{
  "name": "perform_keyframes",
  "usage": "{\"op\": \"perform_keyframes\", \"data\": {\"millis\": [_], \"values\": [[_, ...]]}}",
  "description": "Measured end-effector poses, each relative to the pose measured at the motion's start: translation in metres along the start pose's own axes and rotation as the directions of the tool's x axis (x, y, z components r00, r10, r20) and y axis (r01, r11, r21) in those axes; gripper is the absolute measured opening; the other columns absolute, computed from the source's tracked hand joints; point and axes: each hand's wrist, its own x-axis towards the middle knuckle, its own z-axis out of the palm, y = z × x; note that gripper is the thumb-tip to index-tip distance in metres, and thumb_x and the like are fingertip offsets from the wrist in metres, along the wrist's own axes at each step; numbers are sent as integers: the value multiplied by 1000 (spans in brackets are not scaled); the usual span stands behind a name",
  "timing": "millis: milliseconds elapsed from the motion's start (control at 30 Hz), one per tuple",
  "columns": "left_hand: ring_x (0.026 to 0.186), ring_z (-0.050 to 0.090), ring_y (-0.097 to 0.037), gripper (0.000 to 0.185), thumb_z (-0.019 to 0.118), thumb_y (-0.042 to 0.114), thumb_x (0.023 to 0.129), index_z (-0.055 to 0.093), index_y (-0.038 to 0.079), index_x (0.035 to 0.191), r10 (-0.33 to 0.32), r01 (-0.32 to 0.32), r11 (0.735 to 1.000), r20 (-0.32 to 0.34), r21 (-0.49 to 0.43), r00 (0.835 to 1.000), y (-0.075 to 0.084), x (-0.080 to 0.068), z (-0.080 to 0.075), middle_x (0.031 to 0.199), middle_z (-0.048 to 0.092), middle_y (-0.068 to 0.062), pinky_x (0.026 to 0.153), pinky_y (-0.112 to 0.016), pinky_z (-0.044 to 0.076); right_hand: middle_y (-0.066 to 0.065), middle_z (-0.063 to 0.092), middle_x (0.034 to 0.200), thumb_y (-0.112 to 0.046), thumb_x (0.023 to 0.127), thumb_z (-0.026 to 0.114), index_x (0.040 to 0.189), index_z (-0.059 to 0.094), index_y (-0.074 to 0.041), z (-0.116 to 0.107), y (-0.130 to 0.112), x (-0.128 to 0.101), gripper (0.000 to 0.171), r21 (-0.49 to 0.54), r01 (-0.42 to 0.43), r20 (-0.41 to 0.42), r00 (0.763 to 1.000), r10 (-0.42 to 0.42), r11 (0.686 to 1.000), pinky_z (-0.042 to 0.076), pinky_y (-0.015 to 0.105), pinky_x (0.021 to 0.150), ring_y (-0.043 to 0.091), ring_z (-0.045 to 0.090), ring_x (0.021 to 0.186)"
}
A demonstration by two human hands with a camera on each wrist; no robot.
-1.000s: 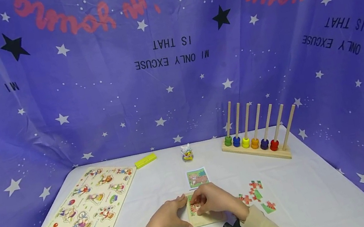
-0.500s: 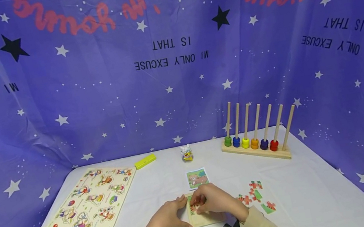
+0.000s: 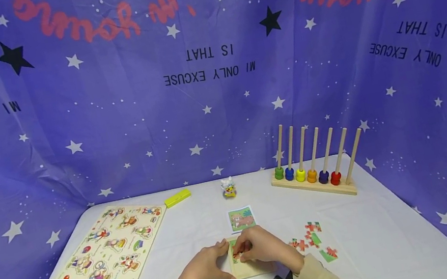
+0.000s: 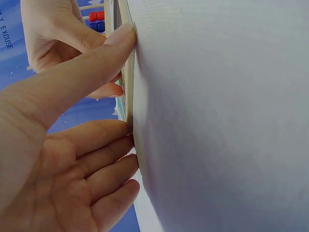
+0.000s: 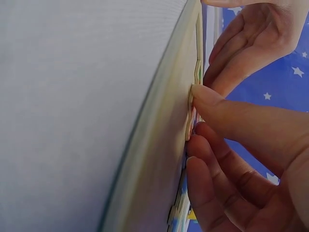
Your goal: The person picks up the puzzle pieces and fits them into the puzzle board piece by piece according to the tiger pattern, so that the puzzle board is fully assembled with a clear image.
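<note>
Fingers of the right hand [image 3: 263,250] pinch a red-and-green jigsaw piece [image 3: 238,255] onto the small square wooden puzzle tray [image 3: 246,269] (front-centre of the white bench [image 3: 380,241]); the left hand [image 3: 203,267], fingers straight, braces the tray's left edge; loose pieces [image 3: 313,238] lie right of the tray.

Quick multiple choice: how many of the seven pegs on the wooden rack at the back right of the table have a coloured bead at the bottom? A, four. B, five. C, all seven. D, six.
D: on the wooden rack the head view shows green, blue, yellow, orange, purple and red beads on six pegs, while the bare peg at the right end carries none.
</note>
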Motion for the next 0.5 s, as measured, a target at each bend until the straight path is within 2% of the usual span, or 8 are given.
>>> {"op": "perform_keyframes", "data": {"millis": [333,500], "values": [[130,42,-42,89,86,36,66,49,-5,136,1,-1,1000,-1,2,1000,0,-1,0,145,43,-20,106,-55,35,-8,67,80,-4,77,80,89,76,-12,-1,-2,-1,15,28,-22,1,1000,22,999,47,15,60,-2,51,65],[130,42,-42,89,86,36,67,49,-5,136,5,-5,1000,0,3,1000,0,-1,0,145,43,-21,107,-55,34,-8,67,82,-5,78,79,92,76,-12,-3,0,-1,15,19,-2,23,1000,1,1000,49,15,62,-1,54,68]]}}
